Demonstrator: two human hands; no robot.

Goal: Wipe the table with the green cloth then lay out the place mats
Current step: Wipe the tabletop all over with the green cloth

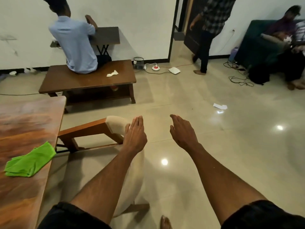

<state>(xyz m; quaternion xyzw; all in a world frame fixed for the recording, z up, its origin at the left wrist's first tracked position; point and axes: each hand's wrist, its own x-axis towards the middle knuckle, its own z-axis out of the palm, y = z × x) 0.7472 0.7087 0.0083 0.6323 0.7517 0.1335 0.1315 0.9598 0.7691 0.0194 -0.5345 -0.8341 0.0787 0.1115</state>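
Observation:
A green cloth (31, 160) lies crumpled on the wooden table (21, 187) at the left, close to the table's right edge. My left hand (135, 135) is stretched out in front of me with straight fingers, over the back of a chair (113, 128), and holds nothing. My right hand (182, 132) hovers over the tiled floor, fingers relaxed and empty. Both hands are well to the right of the cloth. No place mats are in view.
A low wooden coffee table (85, 80) stands ahead with a person seated on it and a white tissue (112, 73). Cables, a router and a power strip lie by the far wall. A person walks near the doorway; others sit on a green sofa (252, 42) at right.

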